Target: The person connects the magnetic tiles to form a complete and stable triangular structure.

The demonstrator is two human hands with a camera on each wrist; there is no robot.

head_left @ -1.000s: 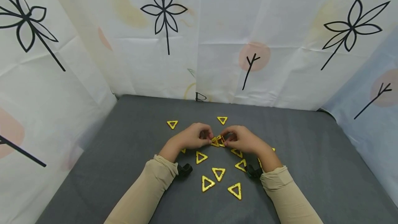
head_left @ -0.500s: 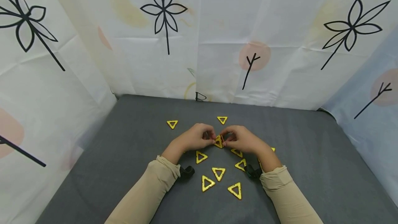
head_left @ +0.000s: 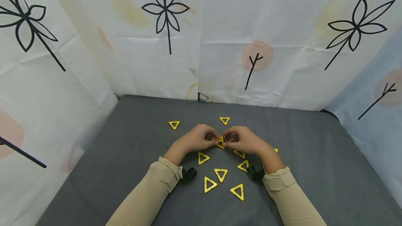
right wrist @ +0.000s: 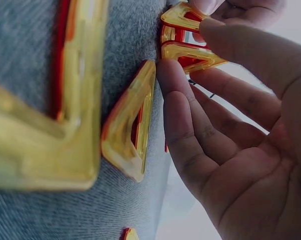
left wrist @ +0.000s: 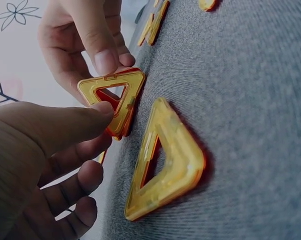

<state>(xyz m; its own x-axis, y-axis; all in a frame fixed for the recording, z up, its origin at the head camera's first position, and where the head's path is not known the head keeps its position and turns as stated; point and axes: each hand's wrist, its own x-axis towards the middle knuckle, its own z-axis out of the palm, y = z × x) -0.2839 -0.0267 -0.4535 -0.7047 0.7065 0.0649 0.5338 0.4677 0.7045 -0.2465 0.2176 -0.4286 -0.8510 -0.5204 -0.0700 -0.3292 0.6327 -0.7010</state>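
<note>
White cloth printed with black flower outlines and pale orange discs hangs behind and to both sides of a dark grey fabric-covered table (head_left: pixel 125 142) in the head view. Both forearms in beige sleeves reach to the middle of it. The left hand (head_left: pixel 196 138) and the right hand (head_left: pixel 246 140) meet fingertip to fingertip over a small cluster of translucent yellow plastic triangle frames (head_left: pixel 221 142), each hand pinching it from its own side, just above or on the cloth. Loose yellow triangle frames lie flat about them: two beyond the hands (head_left: pixel 174 125) (head_left: pixel 224 120), one under the left wrist (head_left: pixel 203 158), and several nearer the body (head_left: pixel 221 174) (head_left: pixel 209 184) (head_left: pixel 237 191) (head_left: pixel 243 166). A small black clip (head_left: pixel 202 97) sits at the table's far edge.

From the left wrist, the left hand's thumb (left wrist: pixel 65 127) presses on the corner of the held cluster of frames (left wrist: pixel 115 97), which stands on edge against the grey cloth, with the right hand's fingers (left wrist: pixel 98 42) curled on its far side. One loose frame (left wrist: pixel 163 160) lies flat just beside it.

From the right wrist, the right hand's thumb and fingers (right wrist: pixel 183 115) grip the cluster (right wrist: pixel 188 45) at the top of the picture. Another frame (right wrist: pixel 130 122) lies just beside the fingertips, and a larger, blurred one (right wrist: pixel 65 100) fills the left.
</note>
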